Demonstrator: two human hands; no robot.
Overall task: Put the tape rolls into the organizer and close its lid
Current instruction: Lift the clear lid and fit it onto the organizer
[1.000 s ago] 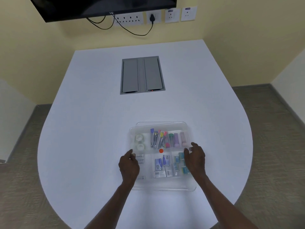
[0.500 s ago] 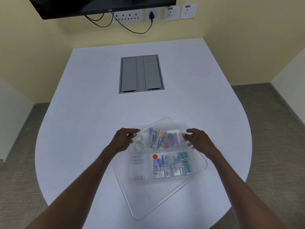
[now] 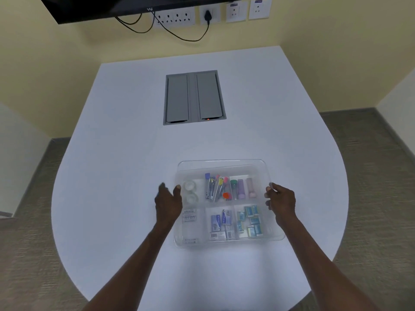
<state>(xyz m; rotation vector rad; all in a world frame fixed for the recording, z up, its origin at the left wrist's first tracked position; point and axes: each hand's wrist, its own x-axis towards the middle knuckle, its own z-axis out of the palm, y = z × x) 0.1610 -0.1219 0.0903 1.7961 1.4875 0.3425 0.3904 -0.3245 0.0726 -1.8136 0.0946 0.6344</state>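
Observation:
The clear plastic organizer (image 3: 181,241) sits on the white table near its front edge. Its transparent lid (image 3: 224,167) lies flat and square over it. Two clear tape rolls (image 3: 190,192) lie one behind the other in the far-left compartment, under the lid. My left hand (image 3: 168,204) is at the organizer's left side, thumb on the lid's rim, the other fingers spread and blurred. My right hand (image 3: 280,200) is at the right side, with fingertips pinching the lid's right rim.
Other compartments hold coloured clips and tubes (image 3: 221,187), small boxes (image 3: 221,223) and blue packets (image 3: 250,219). A grey cable hatch (image 3: 193,97) is set into the table (image 3: 116,176) farther back. Wall sockets with a black cable (image 3: 207,15) and a screen's lower edge are above.
The lid, held tilted and turned above the organizer half a second ago, now lies level and lined up on it. Both hands have moved to its left and right sides.

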